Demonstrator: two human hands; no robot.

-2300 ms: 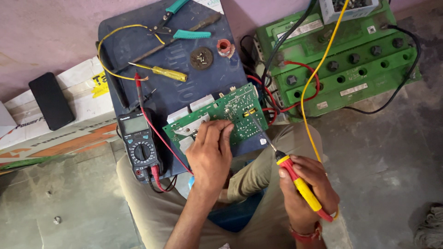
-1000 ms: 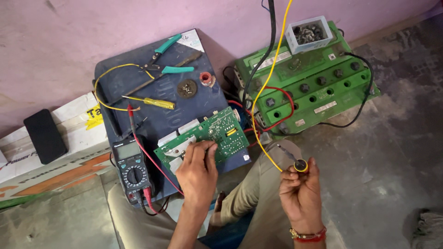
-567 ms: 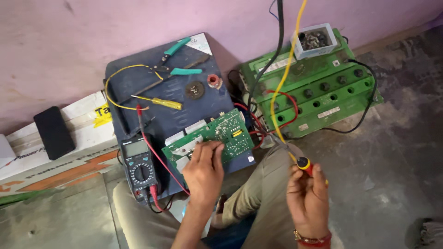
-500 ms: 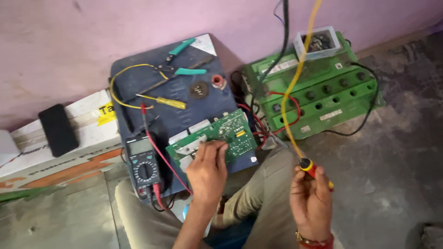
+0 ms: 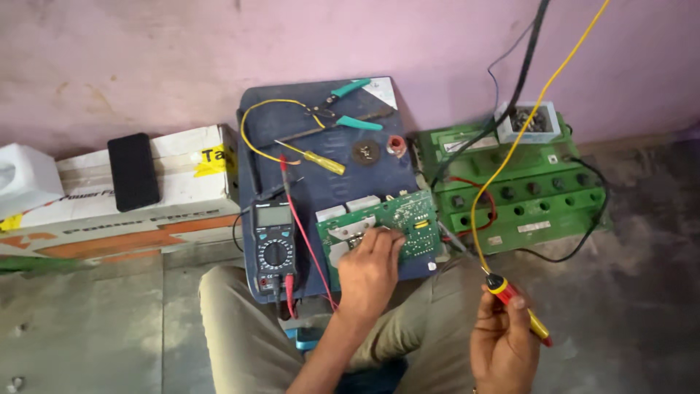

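My left hand (image 5: pixel 370 271) rests on a green circuit board (image 5: pixel 408 219), fingers pressing on its lower left part. The board lies on a dark blue box (image 5: pixel 321 182). My right hand (image 5: pixel 503 343) is over my right knee, gripping a soldering iron (image 5: pixel 519 308) with a red and yellow handle. Its yellow cord (image 5: pixel 510 153) runs up and out of the top of the view.
A black multimeter (image 5: pixel 275 244) with a red lead, a yellow screwdriver (image 5: pixel 321 160), teal pliers (image 5: pixel 348 106) and a solder spool (image 5: pixel 396 142) lie on the blue box. A green battery (image 5: pixel 525 193) stands to the right. A black phone (image 5: pixel 133 171) lies on a cardboard carton at left, before a pink wall.
My right hand turned the soldering iron from lying low across my lap to tip-up near my knee. My left hand stayed on the circuit board. The view shifted.
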